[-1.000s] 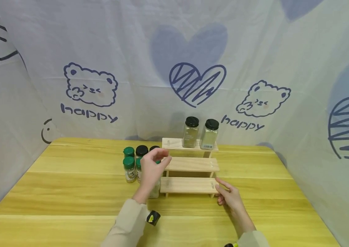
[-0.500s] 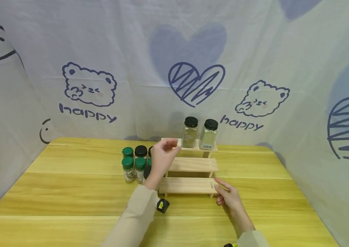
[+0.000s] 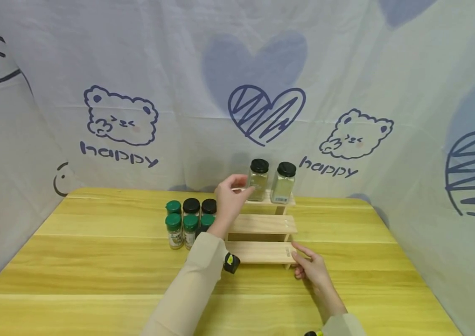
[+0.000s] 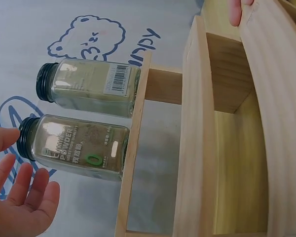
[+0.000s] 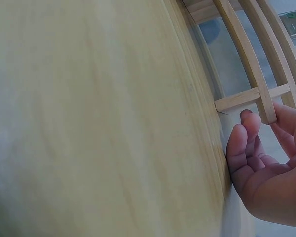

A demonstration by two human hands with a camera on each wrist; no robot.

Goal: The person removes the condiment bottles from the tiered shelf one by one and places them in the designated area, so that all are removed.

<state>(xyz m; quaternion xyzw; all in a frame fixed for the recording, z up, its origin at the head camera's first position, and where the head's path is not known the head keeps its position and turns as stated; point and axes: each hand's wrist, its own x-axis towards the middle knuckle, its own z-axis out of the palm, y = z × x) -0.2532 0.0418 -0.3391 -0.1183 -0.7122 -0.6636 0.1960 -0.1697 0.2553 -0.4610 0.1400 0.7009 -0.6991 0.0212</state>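
A three-tier wooden shelf rack (image 3: 258,252) stands on the table. Two square glass spice jars with black lids stand on its top tier: one with brownish powder (image 4: 89,145), labelled "POWDER", and a paler one (image 3: 283,187) with a barcode. My left hand (image 3: 230,201) is at the left side of the brownish jar, thumb and fingers spread; in the left wrist view its thumb tip is right at the lid. My right hand (image 3: 313,269) grips the right end of the lowest tier, thumb and fingers at the board's end, the other fingers curled beneath.
Left of the rack stand several jars: green-capped ones (image 3: 174,231) in front, and black-lidded ones (image 3: 191,206) behind. My left forearm partly hides this group. A printed cloth (image 3: 178,70) hangs behind the table (image 3: 94,270).
My left hand has moved right and away from me, from beside the jar group to the brownish jar on the top tier. My right hand has stayed on the rack.
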